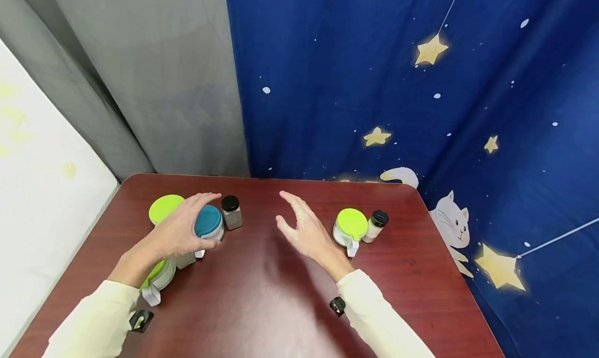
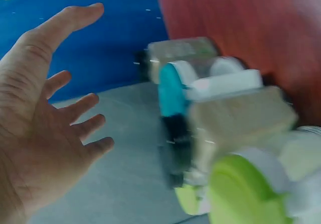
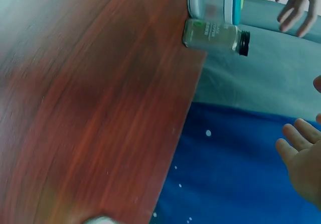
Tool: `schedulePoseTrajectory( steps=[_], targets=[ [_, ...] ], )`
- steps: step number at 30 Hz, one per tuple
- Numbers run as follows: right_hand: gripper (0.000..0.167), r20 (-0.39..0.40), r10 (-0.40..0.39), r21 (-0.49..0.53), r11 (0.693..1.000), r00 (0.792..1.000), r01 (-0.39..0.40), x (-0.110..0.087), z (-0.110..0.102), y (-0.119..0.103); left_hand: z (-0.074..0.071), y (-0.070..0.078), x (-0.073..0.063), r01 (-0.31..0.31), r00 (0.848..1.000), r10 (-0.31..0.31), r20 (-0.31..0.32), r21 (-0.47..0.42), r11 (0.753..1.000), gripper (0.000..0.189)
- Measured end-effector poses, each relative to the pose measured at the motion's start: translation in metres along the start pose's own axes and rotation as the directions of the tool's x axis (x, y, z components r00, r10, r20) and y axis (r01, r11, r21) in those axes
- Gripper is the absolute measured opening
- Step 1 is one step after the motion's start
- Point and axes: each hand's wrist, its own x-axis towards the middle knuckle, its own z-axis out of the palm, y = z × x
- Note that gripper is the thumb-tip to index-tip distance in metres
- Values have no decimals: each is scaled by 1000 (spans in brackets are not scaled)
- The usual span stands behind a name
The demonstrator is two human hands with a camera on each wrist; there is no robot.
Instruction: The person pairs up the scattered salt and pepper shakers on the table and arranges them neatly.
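My left hand (image 1: 183, 227) hovers over the group of jars on the left, its thumb and fingers spread and holding nothing. In the head view it overlaps a jar with a teal lid (image 1: 208, 220); the left wrist view shows the palm (image 2: 42, 148) apart from the jars. Just right of the teal lid stands a spice bottle with a black cap (image 1: 231, 213). Jars with lime-green lids, one far back (image 1: 165, 207) and one nearer (image 1: 164, 276), are partly hidden by the hand and wrist. Above mid-table, my right hand (image 1: 309, 233) is extended with fingers apart, gripping nothing.
On the right side of the reddish-brown table (image 1: 252, 301), a lime-lidded jar (image 1: 352, 222) with a white handle stands beside another black-capped bottle (image 1: 376, 226). Grey (image 1: 178, 87) and starry blue curtains (image 1: 327, 87) hang behind the back edge. A white surface (image 1: 42, 176) borders the left.
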Motion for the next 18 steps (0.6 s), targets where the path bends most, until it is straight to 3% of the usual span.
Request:
schedulePoseTrajectory(
  steps=[5, 10, 18],
  targets=[
    [52, 23, 14, -69, 998, 1000, -13, 14, 21, 1, 10, -15, -4, 40, 999, -41, 18, 24, 999, 101],
    [53, 119, -6, -117, 993, 993, 20, 32, 46, 5, 13, -28, -3, 38, 996, -48, 74, 128, 991, 100],
    [68, 246, 19, -157, 987, 969, 21, 49, 86, 0, 21, -36, 2, 11, 976, -80, 201, 325, 946, 104]
  ],
)
